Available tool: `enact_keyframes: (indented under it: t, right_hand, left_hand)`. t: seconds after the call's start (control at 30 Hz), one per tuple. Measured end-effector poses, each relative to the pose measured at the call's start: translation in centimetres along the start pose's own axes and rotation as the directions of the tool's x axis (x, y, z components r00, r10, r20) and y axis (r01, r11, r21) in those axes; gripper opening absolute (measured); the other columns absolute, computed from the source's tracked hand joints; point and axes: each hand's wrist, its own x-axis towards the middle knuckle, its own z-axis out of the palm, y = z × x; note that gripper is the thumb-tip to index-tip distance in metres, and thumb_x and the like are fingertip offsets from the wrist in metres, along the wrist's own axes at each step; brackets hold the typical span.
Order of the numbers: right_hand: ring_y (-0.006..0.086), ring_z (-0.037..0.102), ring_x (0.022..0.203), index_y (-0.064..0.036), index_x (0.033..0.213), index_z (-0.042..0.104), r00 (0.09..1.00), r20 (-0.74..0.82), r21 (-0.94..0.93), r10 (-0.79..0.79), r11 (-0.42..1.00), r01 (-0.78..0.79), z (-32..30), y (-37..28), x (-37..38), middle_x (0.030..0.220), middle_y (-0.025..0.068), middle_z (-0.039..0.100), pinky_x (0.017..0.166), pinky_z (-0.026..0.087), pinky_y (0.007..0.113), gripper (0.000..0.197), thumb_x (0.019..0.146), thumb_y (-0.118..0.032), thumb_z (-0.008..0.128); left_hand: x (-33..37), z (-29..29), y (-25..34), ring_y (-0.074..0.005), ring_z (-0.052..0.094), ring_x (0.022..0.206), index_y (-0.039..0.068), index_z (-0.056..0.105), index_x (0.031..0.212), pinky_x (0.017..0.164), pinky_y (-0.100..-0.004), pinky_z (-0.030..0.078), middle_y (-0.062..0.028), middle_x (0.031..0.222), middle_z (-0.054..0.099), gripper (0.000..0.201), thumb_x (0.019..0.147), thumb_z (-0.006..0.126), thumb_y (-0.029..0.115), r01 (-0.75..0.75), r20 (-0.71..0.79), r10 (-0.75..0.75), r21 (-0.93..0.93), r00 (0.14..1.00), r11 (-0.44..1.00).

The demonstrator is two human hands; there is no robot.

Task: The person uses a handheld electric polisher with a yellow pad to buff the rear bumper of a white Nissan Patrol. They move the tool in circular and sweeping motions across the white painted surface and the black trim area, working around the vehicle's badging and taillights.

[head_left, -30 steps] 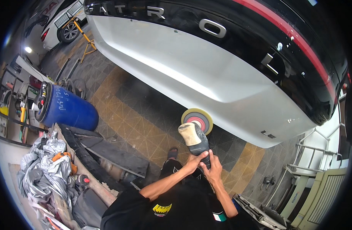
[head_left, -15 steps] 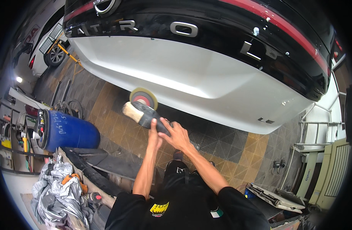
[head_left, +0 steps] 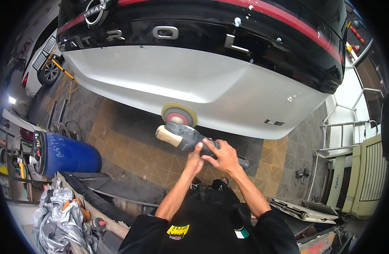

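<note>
Both my hands are closed around the body of a rotary polisher (head_left: pixel 190 137), a dark power tool with a cream front cover. My left hand (head_left: pixel 195 161) grips it from below and to the left, while my right hand (head_left: pixel 222 155) wraps over its rear part. At the tool's head, a round polishing pad (head_left: pixel 179 111) with a yellow rim and reddish centre overlaps the lower edge of a silver-white car tailgate (head_left: pixel 143 70). Whether the pad presses on the panel or sits just off it, I cannot tell. Small white blobs dot the tailgate's black upper trim (head_left: pixel 266 51).
A blue barrel (head_left: pixel 69 154) stands at the left, near crumpled silver sheeting (head_left: pixel 61 222). Yellow stands (head_left: pixel 61 67) and a white car (head_left: pixel 38 70) are farther back. Metal frames (head_left: pixel 340 148) line the right side, and sandals (head_left: pixel 302 174) lie on the tiled floor (head_left: pixel 139 148).
The polisher has moved to the right along the tailgate's lower edge, with both hands still on it. My view has shifted, so the car appears farther left.
</note>
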Motion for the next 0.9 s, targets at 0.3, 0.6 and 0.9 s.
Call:
enact_keyframes:
  t: [0.3, 0.6, 0.9]
  right_hand:
    - [0.0400, 0.069, 0.099, -0.0302, 0.153, 0.061, 0.969, 0.087, 0.029, 0.232, 0.971, -0.236, -6.8, 1.5, -8.2, 0.116, 0.0234, 0.067, 0.084, 0.059, 0.050, 0.071, 0.091, -0.061, 0.074]
    - [0.0360, 0.069, 0.093, -0.0227, 0.143, 0.070, 0.953, -0.276, -0.117, -0.124, 0.989, 0.095, -7.2, 2.6, -4.6, 0.114, 0.0219, 0.067, 0.077, 0.058, 0.044, 0.070, 0.080, -0.049, 0.087]
    - [0.0350, 0.068, 0.095, -0.0287, 0.141, 0.070, 0.935, -0.235, -0.172, -0.264, 0.958, 0.228, -4.2, 1.3, 1.7, 0.112, 0.0206, 0.066, 0.082, 0.057, 0.044, 0.065, 0.081, -0.049, 0.086]
  left_hand:
    - [-4.2, 6.5, -6.0, -0.0196, 0.060, 0.124, 0.003, 0.052, 0.143, 0.099, -0.0359, 0.057, -0.0079, 0.133, 0.060, 0.063, 0.100, 0.077, 0.041, 0.241, -0.073, -0.238, 0.036, 0.968, 0.970]
    - [-0.2, 7.3, -3.3, -0.0315, 0.054, 0.140, 0.012, 0.053, 0.141, 0.120, -0.0506, 0.048, -0.0143, 0.142, 0.059, 0.078, 0.081, 0.095, 0.039, 0.066, 0.311, -0.052, -0.032, 0.949, 0.997]
    - [3.1, 2.7, 0.2, -0.0360, 0.051, 0.144, 0.016, 0.055, 0.143, 0.124, -0.0551, 0.043, -0.0142, 0.145, 0.059, 0.089, 0.072, 0.099, 0.047, -0.045, 0.334, 0.081, -0.113, 0.939, 0.993]
